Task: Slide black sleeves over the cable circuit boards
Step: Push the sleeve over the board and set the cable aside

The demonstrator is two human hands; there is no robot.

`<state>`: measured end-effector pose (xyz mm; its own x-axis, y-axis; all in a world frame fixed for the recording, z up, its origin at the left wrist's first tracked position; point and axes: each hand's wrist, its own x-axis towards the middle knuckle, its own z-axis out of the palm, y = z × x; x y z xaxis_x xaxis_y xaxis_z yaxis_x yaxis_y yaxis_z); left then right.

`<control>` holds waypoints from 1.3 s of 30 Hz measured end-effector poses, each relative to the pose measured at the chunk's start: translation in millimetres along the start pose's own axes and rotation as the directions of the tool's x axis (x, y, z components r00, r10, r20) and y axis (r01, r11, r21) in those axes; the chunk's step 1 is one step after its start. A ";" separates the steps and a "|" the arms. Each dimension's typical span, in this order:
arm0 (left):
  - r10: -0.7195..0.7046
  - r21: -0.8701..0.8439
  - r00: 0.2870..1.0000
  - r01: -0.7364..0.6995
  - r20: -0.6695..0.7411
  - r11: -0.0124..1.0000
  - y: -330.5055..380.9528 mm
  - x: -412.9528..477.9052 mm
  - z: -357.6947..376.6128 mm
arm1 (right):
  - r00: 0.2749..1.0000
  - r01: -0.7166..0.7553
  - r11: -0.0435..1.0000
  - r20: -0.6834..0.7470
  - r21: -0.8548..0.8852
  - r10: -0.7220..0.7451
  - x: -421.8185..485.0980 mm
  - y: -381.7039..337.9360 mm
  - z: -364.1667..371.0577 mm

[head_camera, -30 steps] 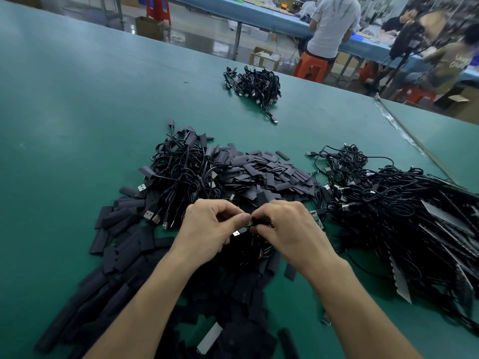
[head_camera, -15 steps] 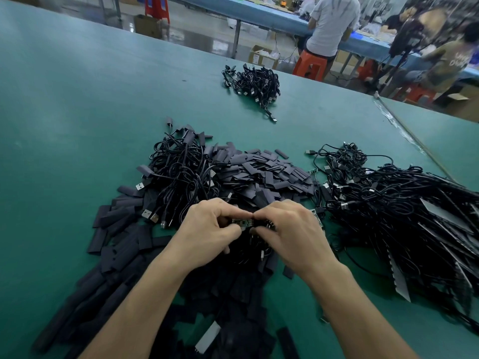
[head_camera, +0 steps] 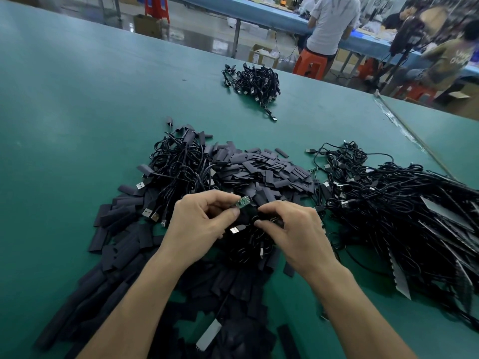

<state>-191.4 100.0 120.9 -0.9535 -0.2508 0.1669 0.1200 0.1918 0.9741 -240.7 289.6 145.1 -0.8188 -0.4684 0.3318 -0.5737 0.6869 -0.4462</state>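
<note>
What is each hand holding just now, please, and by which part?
The left hand pinches the green circuit board by its near end, between thumb and forefinger. The right hand curls round a black thing; cable or sleeve, I cannot tell.

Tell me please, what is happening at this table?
A person works at a green table heaped with loose black sleeves and cables. The left hand pinches a small green circuit board, bare, with no sleeve on it yet. The right hand curls beside it over black parts; what it holds is unclear.
</note>
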 end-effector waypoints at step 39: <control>0.188 0.290 0.971 -0.223 0.144 0.931 -3.2 -3.5 2.0 | 0.991 -0.097 0.991 0.102 0.089 0.088 2.8 2.8 -8.2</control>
<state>-189.0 102.2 116.9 -0.9436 -0.0705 0.3235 0.2448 0.5093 0.8250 -244.5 294.8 151.6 -0.8639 -0.4600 0.2050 -0.4908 0.6772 -0.5482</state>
